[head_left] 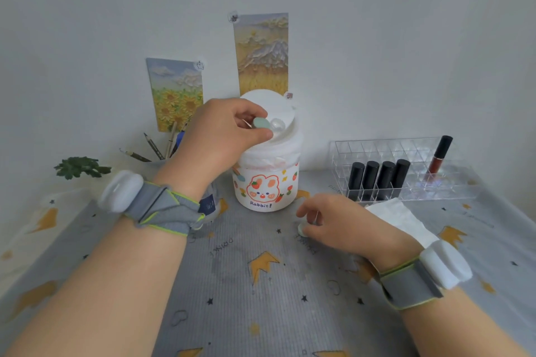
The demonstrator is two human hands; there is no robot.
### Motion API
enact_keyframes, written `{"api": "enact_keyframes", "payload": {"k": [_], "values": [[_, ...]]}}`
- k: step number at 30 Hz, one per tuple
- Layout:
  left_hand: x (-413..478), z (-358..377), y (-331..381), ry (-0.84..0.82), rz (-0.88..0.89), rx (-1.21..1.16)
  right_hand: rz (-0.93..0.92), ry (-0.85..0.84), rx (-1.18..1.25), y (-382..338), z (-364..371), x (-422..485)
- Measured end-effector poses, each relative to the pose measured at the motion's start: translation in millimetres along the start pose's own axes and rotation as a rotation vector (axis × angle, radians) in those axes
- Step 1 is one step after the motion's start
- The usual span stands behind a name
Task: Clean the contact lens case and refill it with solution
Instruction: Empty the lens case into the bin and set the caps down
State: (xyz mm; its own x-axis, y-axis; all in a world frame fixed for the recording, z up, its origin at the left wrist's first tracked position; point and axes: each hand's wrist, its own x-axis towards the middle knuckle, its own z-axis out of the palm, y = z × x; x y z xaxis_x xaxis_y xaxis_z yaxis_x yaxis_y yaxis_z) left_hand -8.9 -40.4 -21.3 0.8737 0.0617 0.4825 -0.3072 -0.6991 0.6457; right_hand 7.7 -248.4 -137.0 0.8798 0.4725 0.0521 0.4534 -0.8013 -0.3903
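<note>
My left hand (223,136) is raised over the open white bin (265,191) with the rabbit print and pinches the contact lens case (268,124). The case shows one pale green cap and one clear uncapped well, tilted above the bin's bag-lined mouth. My right hand (339,223) rests low on the table to the right of the bin, fingers curled round a small pale green cap (301,230) against the cloth. A crumpled white tissue (403,220) lies just behind my right hand. No solution bottle is visible.
A clear acrylic organiser (406,171) with black lipstick tubes and a red gloss stands at the right rear. Pencils in a cup (162,148) and a small green plant (81,166) sit at the left rear. A grey patterned cloth (246,284) covers the table.
</note>
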Motion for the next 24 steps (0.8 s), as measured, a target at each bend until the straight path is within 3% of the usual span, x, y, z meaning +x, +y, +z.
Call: {"api": "enact_keyframes", "payload": {"k": [24], "values": [[19.7, 9.4, -2.1, 0.071, 0.143, 0.211, -0.038, 0.007, -0.021, -0.3, -0.9, -0.3]]}}
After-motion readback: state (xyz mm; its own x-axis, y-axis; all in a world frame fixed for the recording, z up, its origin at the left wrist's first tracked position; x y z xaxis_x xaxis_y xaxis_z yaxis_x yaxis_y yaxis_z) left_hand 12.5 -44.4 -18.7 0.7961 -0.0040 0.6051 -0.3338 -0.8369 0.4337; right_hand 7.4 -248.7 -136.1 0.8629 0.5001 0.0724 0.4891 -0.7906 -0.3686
